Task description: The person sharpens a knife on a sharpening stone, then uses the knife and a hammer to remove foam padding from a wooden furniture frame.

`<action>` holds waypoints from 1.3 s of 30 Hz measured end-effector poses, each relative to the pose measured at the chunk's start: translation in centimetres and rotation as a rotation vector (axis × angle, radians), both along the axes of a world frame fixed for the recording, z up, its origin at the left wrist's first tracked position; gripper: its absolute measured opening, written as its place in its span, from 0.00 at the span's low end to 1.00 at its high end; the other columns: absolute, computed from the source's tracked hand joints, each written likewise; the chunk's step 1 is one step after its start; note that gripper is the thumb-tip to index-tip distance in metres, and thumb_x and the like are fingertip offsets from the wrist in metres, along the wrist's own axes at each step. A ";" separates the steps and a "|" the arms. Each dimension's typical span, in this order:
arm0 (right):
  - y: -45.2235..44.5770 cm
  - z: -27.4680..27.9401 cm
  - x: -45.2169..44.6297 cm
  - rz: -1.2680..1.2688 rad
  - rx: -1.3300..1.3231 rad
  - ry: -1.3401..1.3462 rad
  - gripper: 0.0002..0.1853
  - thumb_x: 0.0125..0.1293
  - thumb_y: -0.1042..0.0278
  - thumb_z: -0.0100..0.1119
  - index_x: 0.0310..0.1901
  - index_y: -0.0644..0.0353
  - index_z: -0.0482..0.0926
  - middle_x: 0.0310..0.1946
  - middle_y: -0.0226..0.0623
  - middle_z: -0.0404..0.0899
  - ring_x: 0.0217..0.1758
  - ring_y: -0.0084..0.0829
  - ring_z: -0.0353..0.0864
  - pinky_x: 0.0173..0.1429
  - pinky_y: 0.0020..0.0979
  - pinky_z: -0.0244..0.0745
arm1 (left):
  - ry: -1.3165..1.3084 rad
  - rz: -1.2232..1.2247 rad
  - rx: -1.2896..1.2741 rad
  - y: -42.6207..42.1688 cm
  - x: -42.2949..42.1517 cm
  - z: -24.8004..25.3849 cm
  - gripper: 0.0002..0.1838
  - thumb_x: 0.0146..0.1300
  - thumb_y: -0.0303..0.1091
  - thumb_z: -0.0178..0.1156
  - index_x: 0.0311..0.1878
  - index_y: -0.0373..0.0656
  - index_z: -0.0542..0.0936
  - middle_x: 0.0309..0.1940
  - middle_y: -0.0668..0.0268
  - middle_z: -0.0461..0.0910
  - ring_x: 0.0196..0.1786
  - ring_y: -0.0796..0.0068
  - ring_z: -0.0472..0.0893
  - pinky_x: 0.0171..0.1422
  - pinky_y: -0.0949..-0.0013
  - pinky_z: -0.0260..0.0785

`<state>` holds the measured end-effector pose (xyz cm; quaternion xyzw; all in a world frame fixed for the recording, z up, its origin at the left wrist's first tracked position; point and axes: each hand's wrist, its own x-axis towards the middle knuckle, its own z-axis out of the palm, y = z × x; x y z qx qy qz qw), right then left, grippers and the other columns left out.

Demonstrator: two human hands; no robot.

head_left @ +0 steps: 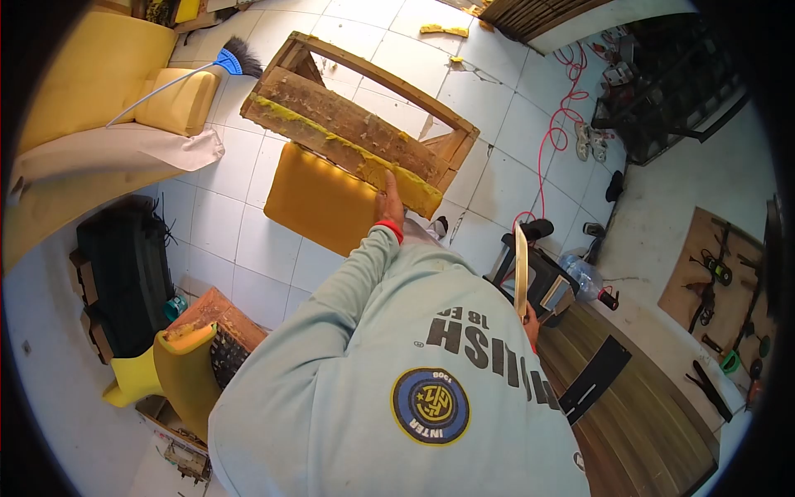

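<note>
A wooden frame (356, 124) with bare, worn boards stands tilted in front of me. Ragged yellow foam (406, 184) runs along its near edge. My left hand (389, 207), with a red band at the wrist, grips that edge, its thumb lying on the foam and its other fingers hidden behind. Off to my right side, my right hand (531, 321) is closed around the handle of a long-bladed knife (521, 269), blade pointing up and away from the frame. Most of that hand is hidden by my shirt. A mustard-yellow padded panel (319, 199) lies beneath the frame.
Yellow sofa pieces (91, 74) and a blue broom (228, 61) are at the left. Foam scraps (444, 31) lie on the tiled floor. A red hose (544, 157) curls at the right, near sandals (590, 142), a water bottle (582, 276) and a wooden bench (638, 406).
</note>
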<state>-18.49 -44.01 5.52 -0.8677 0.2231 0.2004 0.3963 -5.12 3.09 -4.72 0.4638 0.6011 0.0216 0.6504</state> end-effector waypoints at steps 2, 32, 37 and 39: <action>-1.8 -2.5 -1.4 0.073 -0.005 -0.146 0.28 0.70 0.68 0.66 0.71 0.58 0.75 0.38 0.35 0.87 0.28 0.23 0.81 0.34 0.30 0.78 | -0.103 0.014 -0.208 -0.8 -0.4 -3.3 0.62 0.59 0.81 0.58 0.81 0.43 0.50 0.74 0.54 0.63 0.68 0.55 0.73 0.63 0.50 0.76; 0.3 0.3 4.3 0.132 -0.135 -0.132 0.22 0.73 0.68 0.60 0.68 0.55 0.76 0.29 0.32 0.81 0.19 0.22 0.75 0.19 0.29 0.73 | -0.185 -0.108 -0.595 30.6 -4.7 12.4 0.54 0.49 0.91 0.53 0.70 0.62 0.73 0.63 0.66 0.77 0.63 0.59 0.75 0.64 0.46 0.65; 0.5 0.3 6.7 -0.122 -0.045 0.110 0.24 0.75 0.67 0.59 0.71 0.49 0.73 0.24 0.32 0.78 0.15 0.22 0.72 0.14 0.29 0.68 | -0.109 -0.004 -0.553 32.5 -3.4 13.5 0.47 0.47 0.89 0.58 0.59 0.63 0.77 0.53 0.68 0.79 0.55 0.62 0.76 0.54 0.52 0.66; 0.0 0.0 7.3 -0.165 -0.061 0.140 0.25 0.75 0.66 0.59 0.72 0.48 0.73 0.24 0.32 0.77 0.15 0.22 0.72 0.14 0.29 0.68 | -0.114 -0.005 -0.551 33.5 -3.6 13.2 0.45 0.46 0.89 0.61 0.55 0.63 0.78 0.50 0.68 0.80 0.53 0.64 0.76 0.53 0.52 0.65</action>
